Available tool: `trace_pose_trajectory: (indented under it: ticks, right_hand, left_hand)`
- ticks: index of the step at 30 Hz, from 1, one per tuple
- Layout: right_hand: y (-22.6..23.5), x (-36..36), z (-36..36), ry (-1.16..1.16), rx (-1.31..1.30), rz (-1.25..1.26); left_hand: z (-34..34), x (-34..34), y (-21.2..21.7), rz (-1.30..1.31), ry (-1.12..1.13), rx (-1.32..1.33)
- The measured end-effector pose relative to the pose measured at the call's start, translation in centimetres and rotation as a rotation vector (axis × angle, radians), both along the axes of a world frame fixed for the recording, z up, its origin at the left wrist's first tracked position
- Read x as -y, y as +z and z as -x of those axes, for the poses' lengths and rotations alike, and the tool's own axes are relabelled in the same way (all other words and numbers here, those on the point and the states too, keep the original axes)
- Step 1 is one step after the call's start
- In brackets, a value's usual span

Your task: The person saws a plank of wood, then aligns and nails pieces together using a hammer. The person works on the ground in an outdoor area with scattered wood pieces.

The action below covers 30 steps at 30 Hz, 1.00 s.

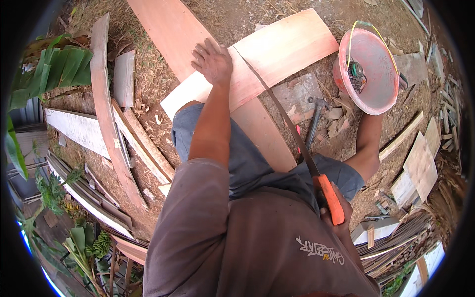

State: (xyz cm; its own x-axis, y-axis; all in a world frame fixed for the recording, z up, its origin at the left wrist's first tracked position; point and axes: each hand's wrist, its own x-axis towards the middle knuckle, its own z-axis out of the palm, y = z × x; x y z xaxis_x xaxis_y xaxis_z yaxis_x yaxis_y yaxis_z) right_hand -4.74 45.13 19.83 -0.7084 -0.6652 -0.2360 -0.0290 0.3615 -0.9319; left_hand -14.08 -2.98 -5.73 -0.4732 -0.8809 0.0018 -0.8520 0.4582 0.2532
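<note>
Gripping a handsaw (288,121) laid over a pale plank (282,54)

From the head view, the right hand (347,210) is closed around the saw's orange handle (330,198), some of its fingers hidden behind it. The blade slants across the pale plank from its near long edge to its far long edge; whether it sits in a cut cannot be told. The left hand (215,64) presses flat left of the blade, its fingers spread past the far edge, over the lower plank (262,131). The pale plank lies crosswise over that lower plank, whose near end sits between the person's legs.

The left knee (187,116) shows at the pale plank's near left corner. Just beyond its right end is a reddish bucket (381,69) with a yellow handle and dark items inside. Nearer, a hammer (315,119) lies on the straw-strewn ground (237,20), beside a grey board scrap (292,96). Toward the ground's left edge, a long weathered plank (104,99) crosses a whitish board (76,131), near a green leaf (59,69).
</note>
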Motion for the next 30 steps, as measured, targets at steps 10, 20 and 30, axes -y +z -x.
trace_pose_trajectory:
  ticks: [10, 20, 30]
  right_hand:
    - [-8.7, 12.0, 6.2, 0.018, -0.004, 0.021]
    - [-8.3, 15.1, 6.9, -0.037, 0.098, 0.035]
    - [0.6, -0.9, 0.2, 0.066, 0.096, -0.099]
  left_hand:
    - [0.0, 0.1, 0.4, 0.032, 0.002, 0.015]
    - [0.1, 0.1, 0.2, 0.038, 0.010, -0.013]
    - [-0.2, -0.2, 0.6, -0.022, 0.015, 0.017]
